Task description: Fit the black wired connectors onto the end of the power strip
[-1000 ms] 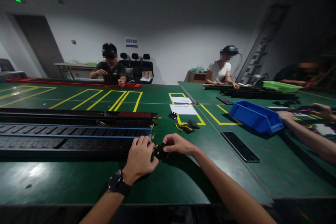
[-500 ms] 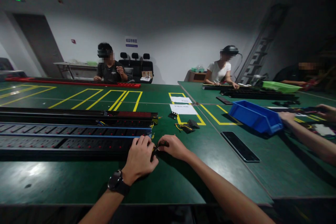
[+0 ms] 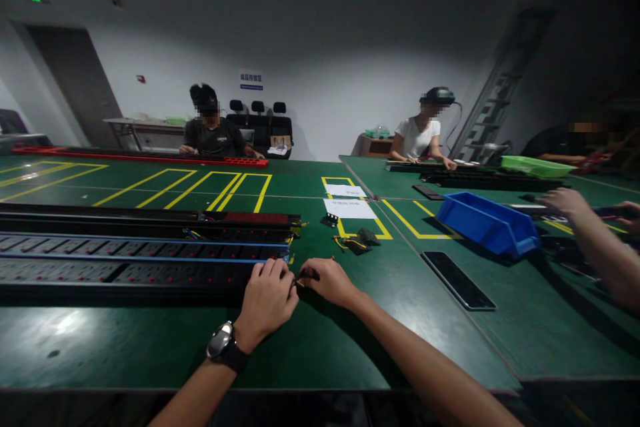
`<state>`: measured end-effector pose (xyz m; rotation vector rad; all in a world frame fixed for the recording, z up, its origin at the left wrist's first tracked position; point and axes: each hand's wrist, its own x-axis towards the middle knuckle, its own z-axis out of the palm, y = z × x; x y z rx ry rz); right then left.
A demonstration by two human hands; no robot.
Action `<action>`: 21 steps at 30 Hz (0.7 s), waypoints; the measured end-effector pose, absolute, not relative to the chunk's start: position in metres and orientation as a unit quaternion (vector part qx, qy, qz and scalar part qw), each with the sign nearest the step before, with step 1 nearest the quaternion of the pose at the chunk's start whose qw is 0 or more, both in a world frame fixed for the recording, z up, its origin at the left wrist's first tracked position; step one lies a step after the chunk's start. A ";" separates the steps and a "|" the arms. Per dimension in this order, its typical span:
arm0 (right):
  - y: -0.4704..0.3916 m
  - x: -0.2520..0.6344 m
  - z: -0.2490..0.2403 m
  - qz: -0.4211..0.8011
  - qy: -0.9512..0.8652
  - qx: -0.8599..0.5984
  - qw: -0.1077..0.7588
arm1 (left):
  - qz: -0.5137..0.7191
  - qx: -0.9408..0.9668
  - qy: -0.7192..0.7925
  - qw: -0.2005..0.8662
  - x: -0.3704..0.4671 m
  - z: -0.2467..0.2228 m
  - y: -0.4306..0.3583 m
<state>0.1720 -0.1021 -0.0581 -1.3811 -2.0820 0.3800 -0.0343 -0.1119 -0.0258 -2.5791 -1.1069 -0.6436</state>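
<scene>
Long black power strips with rows of sockets lie side by side at the left; the nearest power strip reaches under my hands. My left hand, with a watch on its wrist, has its fingers curled over that strip's right end. Just to the right, my right hand pinches a small dark piece at the strip's end. Short thin wire ends show between my fingertips, but most of the piece is hidden. A blue-edged power strip lies directly behind.
Black parts with yellow wires lie on the green table, near paper sheets. A phone and a blue bin are at the right, beside a co-worker's hands. Two people sit across the table.
My hands stay at the strip's end, with small finger shifts and the left wrist slightly turned. The co-worker's hand at the right has moved away from the blue bin.
</scene>
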 end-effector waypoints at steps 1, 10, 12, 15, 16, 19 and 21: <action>-0.102 0.172 -0.059 0.144 -0.785 -0.523 0.300 | -0.222 -0.887 -0.383 0.131 -0.034 -0.026 -0.112; -0.101 0.172 -0.060 0.139 -0.789 -0.524 0.288 | -0.214 -0.882 -0.398 0.134 -0.032 -0.026 -0.113; -0.102 0.172 -0.058 0.140 -0.788 -0.527 0.285 | -0.213 -0.882 -0.399 0.135 -0.032 -0.026 -0.113; -0.102 0.172 -0.056 0.142 -0.788 -0.528 0.283 | -0.216 -0.880 -0.402 0.133 -0.032 -0.026 -0.113; -0.102 0.172 -0.056 0.142 -0.788 -0.528 0.282 | -0.217 -0.880 -0.402 0.132 -0.032 -0.026 -0.113; -0.103 0.172 -0.055 0.145 -0.787 -0.531 0.278 | -0.222 -0.879 -0.400 0.131 -0.032 -0.025 -0.113; -0.103 0.171 -0.055 0.144 -0.787 -0.532 0.278 | -0.224 -0.880 -0.399 0.129 -0.032 -0.025 -0.114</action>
